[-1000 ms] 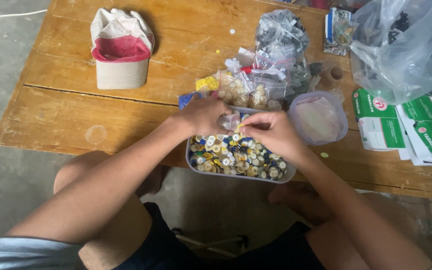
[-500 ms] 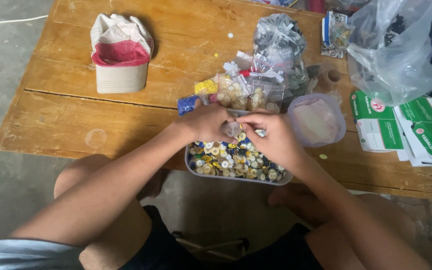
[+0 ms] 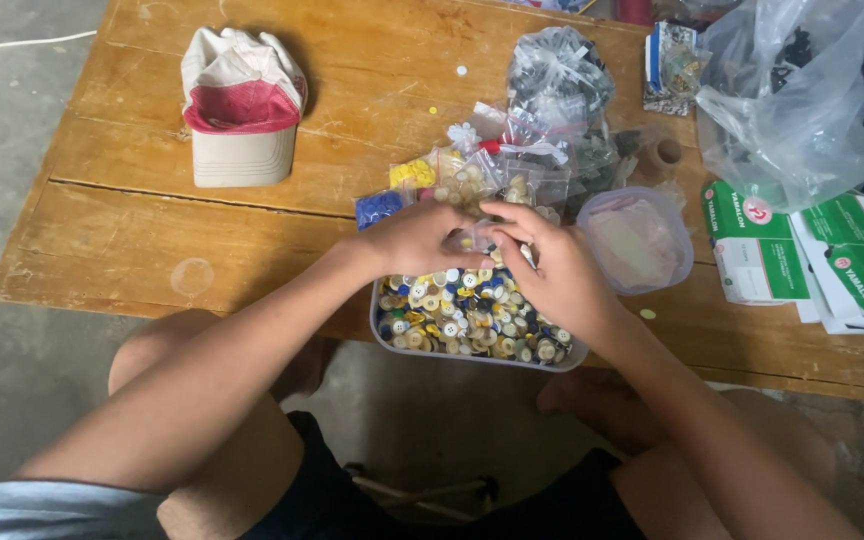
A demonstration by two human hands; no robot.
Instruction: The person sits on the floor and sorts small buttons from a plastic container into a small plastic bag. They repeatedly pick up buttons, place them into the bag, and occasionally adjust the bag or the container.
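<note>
Both hands, left [image 3: 417, 240] and right [image 3: 552, 268], pinching a small clear bag [image 3: 487, 236] over a tray [image 3: 472, 355] heaped with white, yellow, blue buttons [image 3: 462, 315].

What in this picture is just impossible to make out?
- What the left hand and right hand pinch between them: head view, hidden by the fingers.
- The far part of the button tray: covered by both hands.
- Contents of the big clear bag: blurred by crinkled plastic, cut off by the top edge.
</note>
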